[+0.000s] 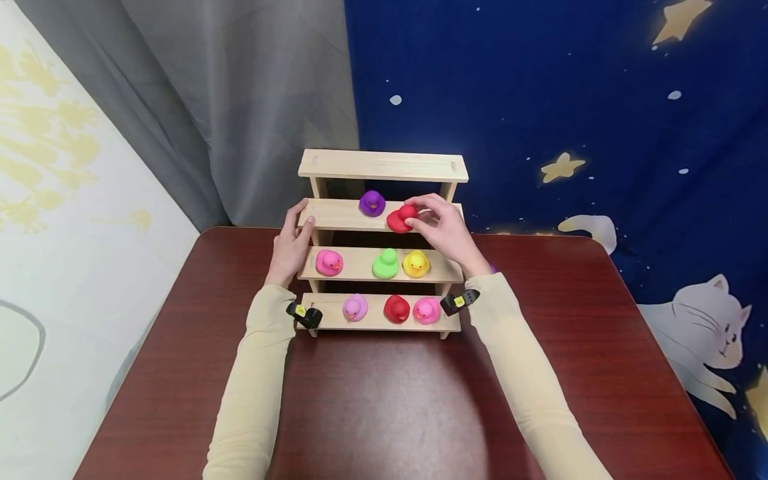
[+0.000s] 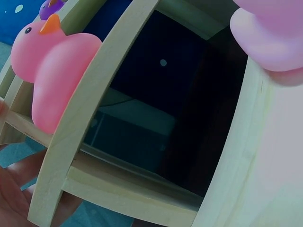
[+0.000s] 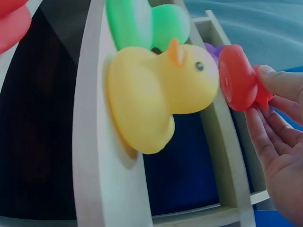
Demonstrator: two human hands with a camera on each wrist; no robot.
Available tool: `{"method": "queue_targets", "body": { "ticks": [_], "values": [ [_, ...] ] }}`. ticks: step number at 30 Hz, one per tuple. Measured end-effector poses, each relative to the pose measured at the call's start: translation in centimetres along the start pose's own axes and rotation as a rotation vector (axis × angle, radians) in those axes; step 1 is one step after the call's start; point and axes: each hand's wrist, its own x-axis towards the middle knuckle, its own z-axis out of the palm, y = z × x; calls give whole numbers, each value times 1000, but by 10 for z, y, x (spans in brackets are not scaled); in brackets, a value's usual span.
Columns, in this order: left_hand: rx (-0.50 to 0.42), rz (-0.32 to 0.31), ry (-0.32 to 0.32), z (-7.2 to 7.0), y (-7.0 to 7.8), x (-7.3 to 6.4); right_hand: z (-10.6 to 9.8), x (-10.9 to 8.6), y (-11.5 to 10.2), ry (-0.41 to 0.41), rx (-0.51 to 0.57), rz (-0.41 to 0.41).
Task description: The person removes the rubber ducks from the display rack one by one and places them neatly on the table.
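I have the right hand (image 1: 447, 230) pinching the red duck (image 1: 397, 220), tilted, over the right part of the second-highest shelf (image 1: 333, 213), right of the purple duck (image 1: 373, 204); I can't tell whether it touches wood. My left hand (image 1: 291, 248) grips that shelf's left end. The yellow duck (image 1: 416, 265) sits nearer, one shelf down.

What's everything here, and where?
Table: 1, reddish, foreground
Shelf: 1, pale wood, on table
Upper duck: 1, purple, second tier
Held duck: 1, red, by second tier
Third tier ducks: 3, pink, green, yellow
Bottom tier ducks: 3, lilac, red, pink
Something: 1, purple, mostly hidden, right
Curtain: 1, grey, behind
Starry cloth: 1, blue, behind
Patterned surface: 1, pale, left
Cameras: 2, black, wrists
Sleeves: 2, cream, arms
Left hand: 1, bare, gripping shelf
Right hand: 1, bare, pinching held duck
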Motion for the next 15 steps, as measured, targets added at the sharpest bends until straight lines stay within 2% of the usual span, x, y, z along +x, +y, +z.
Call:
{"method": "queue_targets", "body": {
  "ticks": [4,9,15],
  "values": [
    [10,-5,0,0,0,0,-2,-2,14,8,13,8],
    [17,-7,2,-1,1,-1,-5,-12,14,18,14,-11],
    [19,-10,3,-1,2,-1,-10,-22,16,48,-40,-44]
  ]
}}
